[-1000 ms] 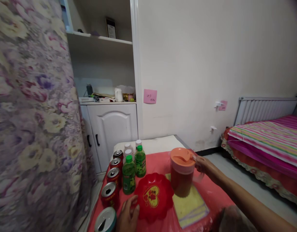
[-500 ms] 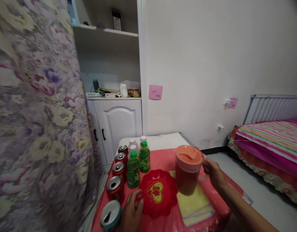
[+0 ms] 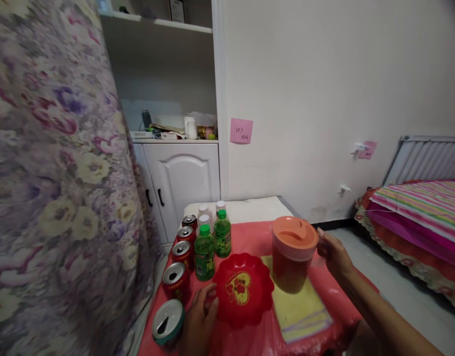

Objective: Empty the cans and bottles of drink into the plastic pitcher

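My right hand [image 3: 333, 252] is closed round the handle of a pitcher [image 3: 292, 267] with an orange lid and a reddish body. The pitcher stands upright over a folded yellow cloth [image 3: 301, 319]. My left hand [image 3: 200, 316] is by the left rim of a scalloped red plate [image 3: 259, 296] with a gold heart pattern. Its fingers are a little bent and apart, with nothing in them; whether they touch the rim I cannot tell. Left of that hand stands an opened teal can [image 3: 168, 321]. Two green bottles [image 3: 205, 259] stand behind the plate.
Several red cans [image 3: 176, 284] line the table's left edge. White-capped bottles [image 3: 204, 220] stand behind the green ones. The table has a red cover [image 3: 249, 235]. A floral curtain [image 3: 57, 198] hangs at left, a white cabinet [image 3: 186, 183] stands behind, and a bed [image 3: 427, 207] is at right.
The camera view has shifted slightly, so the table items appear a little higher and the pitcher slightly further right. Both hands keep about the same places and shapes.
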The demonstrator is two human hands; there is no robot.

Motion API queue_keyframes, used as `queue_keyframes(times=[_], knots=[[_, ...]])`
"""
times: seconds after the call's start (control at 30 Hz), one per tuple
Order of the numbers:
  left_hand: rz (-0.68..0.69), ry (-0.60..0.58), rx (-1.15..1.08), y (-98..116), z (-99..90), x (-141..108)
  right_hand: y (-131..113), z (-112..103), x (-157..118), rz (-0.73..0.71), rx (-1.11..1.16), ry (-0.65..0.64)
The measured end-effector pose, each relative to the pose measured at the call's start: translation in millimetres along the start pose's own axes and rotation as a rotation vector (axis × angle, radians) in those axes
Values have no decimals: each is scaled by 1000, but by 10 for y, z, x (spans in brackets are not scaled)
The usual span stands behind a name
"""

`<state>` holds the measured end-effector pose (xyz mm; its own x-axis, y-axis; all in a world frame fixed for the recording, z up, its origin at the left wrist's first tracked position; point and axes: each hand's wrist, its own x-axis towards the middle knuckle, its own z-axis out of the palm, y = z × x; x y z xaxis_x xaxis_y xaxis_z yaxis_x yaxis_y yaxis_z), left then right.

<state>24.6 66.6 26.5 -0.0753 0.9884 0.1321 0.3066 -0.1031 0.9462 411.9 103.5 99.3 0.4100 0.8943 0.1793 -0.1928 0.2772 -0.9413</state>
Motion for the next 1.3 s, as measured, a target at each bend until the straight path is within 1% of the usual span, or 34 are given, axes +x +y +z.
queue_keyframes(times=[0.2, 0.47, 0.67, 0.8, 0.93, 1.07, 1.17, 1.3], knots=[[14, 44, 55, -4, 31, 2, -1, 13, 92, -5, 26, -34], [25, 44, 118, -36, 49, 11, 109, -25, 173, 0, 57, -51], [14, 46, 128, 20, 72, -13, 106, -36, 174, 9, 26, -83], [15, 58, 121, 62, 55, -25, 92, -41, 150, 3, -21, -102], [15, 32, 109, 87, 34, -32, 20, -69, 114, 14, -78, -129], [-4, 43, 103, 100, 46, -31, -136, -85, 91, 26, -132, -162], [-10, 30, 107, 110, 54, -32, -240, -77, 91, 31, -160, -206], [1, 25, 86, 116, 56, -50, -283, -45, 98, 61, -202, -227]])
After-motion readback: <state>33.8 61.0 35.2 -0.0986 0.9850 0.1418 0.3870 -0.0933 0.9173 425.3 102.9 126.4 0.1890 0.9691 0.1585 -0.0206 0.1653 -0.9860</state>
